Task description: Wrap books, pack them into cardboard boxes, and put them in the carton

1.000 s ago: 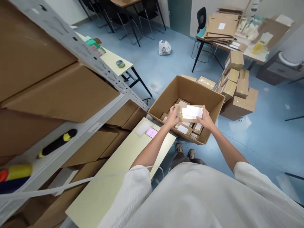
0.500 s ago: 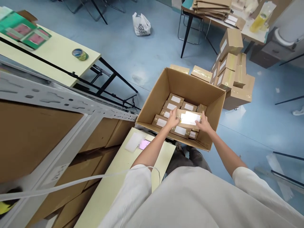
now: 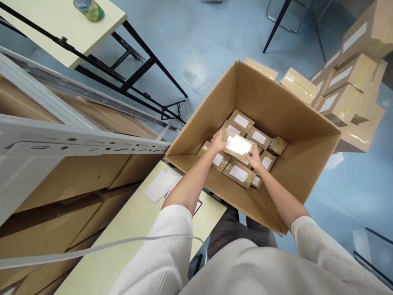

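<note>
Between my two hands is a small brown cardboard box (image 3: 238,145) with a bright white label on top. My left hand (image 3: 218,140) is closed on its left end, and my right hand (image 3: 254,158) grips the right end. Both hands are down inside a large open carton (image 3: 285,110). Several similar small labelled boxes (image 3: 238,173) lie across the carton's bottom, partly covered by the held box and my hands. I cannot tell whether the held box touches those under it.
A pale table (image 3: 123,229) with a phone (image 3: 197,207) and white paper (image 3: 159,185) stands at the left. Beside it is a metal rack (image 3: 92,143) with large cartons. Taped boxes (image 3: 340,90) are stacked beyond the carton. A white cable (image 3: 101,248) crosses in front of me.
My hands have lowered the small box deeper into the large carton. The view has come closer and tilted down, so the carton looks bigger and the far tables have mostly left the picture.
</note>
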`<state>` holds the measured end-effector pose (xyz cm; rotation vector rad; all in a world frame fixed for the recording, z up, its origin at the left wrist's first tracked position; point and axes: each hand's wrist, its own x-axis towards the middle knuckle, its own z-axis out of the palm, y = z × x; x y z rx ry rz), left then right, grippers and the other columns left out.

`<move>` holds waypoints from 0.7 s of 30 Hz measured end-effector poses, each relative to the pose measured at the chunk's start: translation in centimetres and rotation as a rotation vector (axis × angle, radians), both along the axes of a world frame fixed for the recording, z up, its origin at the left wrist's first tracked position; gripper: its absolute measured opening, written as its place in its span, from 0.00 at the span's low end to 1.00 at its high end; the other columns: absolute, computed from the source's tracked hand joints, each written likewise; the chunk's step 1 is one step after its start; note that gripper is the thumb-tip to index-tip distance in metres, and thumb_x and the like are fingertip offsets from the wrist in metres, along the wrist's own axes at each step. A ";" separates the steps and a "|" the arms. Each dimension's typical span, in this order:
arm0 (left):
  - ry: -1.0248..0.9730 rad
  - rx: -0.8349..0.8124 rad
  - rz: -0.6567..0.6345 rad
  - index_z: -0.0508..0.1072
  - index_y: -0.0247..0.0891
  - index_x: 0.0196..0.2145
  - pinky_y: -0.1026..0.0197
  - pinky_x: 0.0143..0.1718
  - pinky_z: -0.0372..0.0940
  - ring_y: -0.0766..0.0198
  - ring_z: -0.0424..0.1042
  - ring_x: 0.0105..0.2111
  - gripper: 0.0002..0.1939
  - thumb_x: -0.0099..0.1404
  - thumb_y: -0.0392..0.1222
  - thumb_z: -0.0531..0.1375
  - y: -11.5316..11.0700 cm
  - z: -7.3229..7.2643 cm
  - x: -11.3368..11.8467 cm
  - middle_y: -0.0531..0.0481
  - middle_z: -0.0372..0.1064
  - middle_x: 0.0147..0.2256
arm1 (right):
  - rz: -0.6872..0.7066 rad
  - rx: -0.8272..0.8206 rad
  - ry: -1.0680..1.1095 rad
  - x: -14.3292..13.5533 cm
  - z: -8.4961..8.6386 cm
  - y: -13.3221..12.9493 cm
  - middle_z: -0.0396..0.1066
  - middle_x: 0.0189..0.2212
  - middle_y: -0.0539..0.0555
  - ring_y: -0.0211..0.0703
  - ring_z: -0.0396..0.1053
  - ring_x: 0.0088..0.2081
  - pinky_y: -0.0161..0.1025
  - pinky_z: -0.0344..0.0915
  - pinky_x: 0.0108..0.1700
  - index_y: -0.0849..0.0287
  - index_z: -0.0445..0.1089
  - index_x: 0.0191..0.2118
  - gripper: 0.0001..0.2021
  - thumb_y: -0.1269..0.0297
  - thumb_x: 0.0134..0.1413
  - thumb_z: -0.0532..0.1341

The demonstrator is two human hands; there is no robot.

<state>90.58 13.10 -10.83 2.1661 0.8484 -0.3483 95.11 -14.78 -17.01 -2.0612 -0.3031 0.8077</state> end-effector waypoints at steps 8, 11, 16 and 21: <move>0.234 0.123 -0.141 0.60 0.45 0.75 0.38 0.75 0.55 0.41 0.51 0.77 0.46 0.62 0.34 0.66 2.9 -6.9 0.0 0.40 0.44 0.80 | 0.000 0.030 0.173 -1.4 -9.8 5.7 0.53 0.76 0.62 0.57 0.65 0.70 0.58 0.63 0.73 0.48 0.41 0.83 0.52 0.52 0.57 0.64; 0.396 0.101 -0.290 0.68 0.39 0.70 0.41 0.74 0.56 0.38 0.53 0.76 0.38 0.63 0.38 0.68 2.8 -8.4 -1.1 0.34 0.49 0.78 | 0.122 -0.059 0.172 -1.8 -11.6 7.5 0.46 0.79 0.63 0.61 0.57 0.75 0.59 0.58 0.76 0.53 0.46 0.82 0.51 0.54 0.57 0.65; 0.554 0.120 -0.446 0.72 0.35 0.66 0.39 0.71 0.58 0.38 0.58 0.73 0.32 0.64 0.37 0.65 1.7 -8.5 -2.1 0.28 0.58 0.73 | 0.219 -0.134 0.169 -1.3 -11.3 8.0 0.43 0.80 0.62 0.65 0.53 0.77 0.59 0.54 0.77 0.54 0.52 0.81 0.50 0.55 0.54 0.69; 0.505 0.107 -0.473 0.70 0.42 0.67 0.44 0.69 0.62 0.44 0.64 0.70 0.30 0.68 0.40 0.62 0.7 -6.8 -1.3 0.34 0.64 0.70 | 0.234 -0.108 0.290 -0.9 -9.9 7.6 0.46 0.80 0.63 0.56 0.73 0.62 0.52 0.65 0.71 0.53 0.52 0.81 0.49 0.50 0.58 0.68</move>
